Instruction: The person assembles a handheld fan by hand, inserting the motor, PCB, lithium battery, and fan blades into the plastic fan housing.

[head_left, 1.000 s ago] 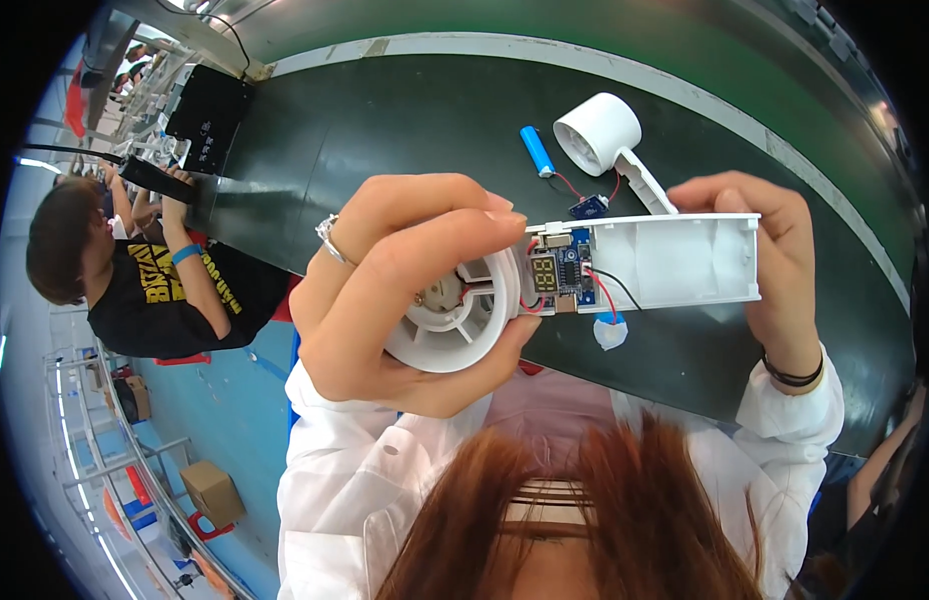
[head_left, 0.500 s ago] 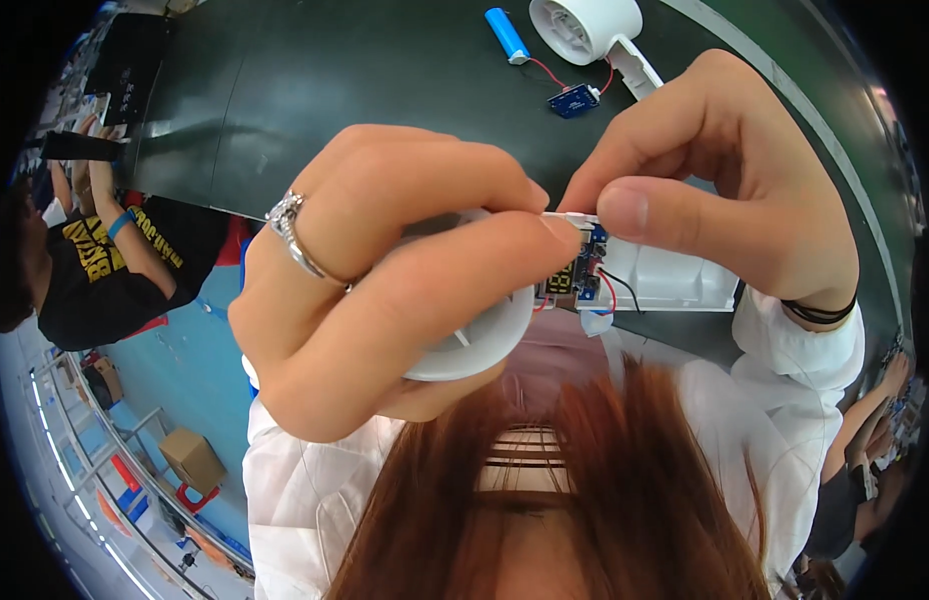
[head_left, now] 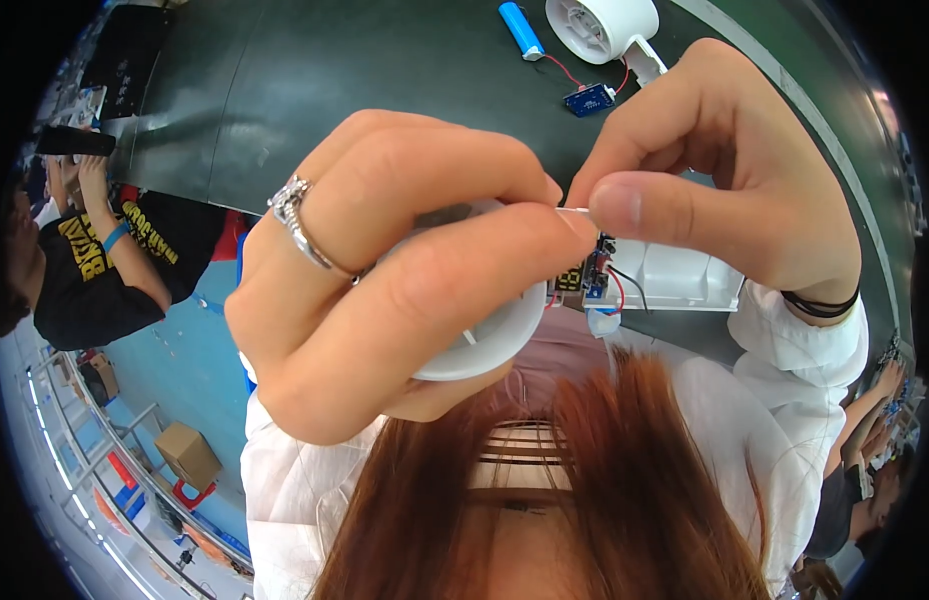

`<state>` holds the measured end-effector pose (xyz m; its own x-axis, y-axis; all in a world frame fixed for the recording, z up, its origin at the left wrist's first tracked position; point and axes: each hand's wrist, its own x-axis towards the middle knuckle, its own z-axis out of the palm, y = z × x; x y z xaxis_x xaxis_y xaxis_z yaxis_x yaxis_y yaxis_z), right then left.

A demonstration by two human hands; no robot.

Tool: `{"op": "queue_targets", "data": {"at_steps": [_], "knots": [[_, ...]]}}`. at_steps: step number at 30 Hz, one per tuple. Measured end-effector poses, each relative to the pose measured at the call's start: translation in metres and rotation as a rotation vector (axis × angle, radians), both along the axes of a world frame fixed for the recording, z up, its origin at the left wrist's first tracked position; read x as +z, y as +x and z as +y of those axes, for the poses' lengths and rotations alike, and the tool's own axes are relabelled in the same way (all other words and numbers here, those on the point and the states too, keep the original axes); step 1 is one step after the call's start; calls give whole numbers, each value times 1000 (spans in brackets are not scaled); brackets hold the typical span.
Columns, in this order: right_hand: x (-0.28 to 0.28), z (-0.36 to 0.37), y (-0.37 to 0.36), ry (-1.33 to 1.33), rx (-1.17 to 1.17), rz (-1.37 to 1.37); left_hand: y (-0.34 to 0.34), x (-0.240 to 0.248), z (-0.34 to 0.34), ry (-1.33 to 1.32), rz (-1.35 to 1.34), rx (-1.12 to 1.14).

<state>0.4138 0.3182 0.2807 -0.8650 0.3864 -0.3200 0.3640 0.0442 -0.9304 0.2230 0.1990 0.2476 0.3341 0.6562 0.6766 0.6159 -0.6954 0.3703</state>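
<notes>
My left hand [head_left: 405, 260] is closed round the round white head of a handheld fan [head_left: 500, 345], hiding much of it. The fan's opened white handle [head_left: 680, 275] points right. At the handle's near end is a small circuit board [head_left: 597, 272] with a lit digit display [head_left: 569, 281], partly behind my left fingertips; red and black wires [head_left: 623, 280] run off it. My right hand [head_left: 725, 180] is closed in a pinch just above the board. Between its thumb and my left fingertips shows a thin white edge; whether it belongs to the fan is unclear.
Beyond my hands on the dark green table [head_left: 315, 90] lie another white fan [head_left: 605, 25], a blue cylindrical battery [head_left: 522, 30] and a blue circuit board [head_left: 589, 99], joined by wires. A person in a black shirt [head_left: 115, 265] is at the left; a cardboard box [head_left: 188, 455] is beyond.
My left fingertips have shifted slightly right and now cover more of the board and display. My right hand keeps its pinch, and a thin white edge shows between the hands.
</notes>
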Motion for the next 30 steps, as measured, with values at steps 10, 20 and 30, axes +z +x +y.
{"op": "queue_targets", "data": {"at_steps": [10,20,30], "knots": [[-32,10,-20,515,31,150,-10,-10,15,-140,-90,76],[-38,62,0,654,-591,388,-99,-6,132,-164,-60,173],[-114,19,51,840,-556,21,-181,-94,350,-72,-5,507]]}}
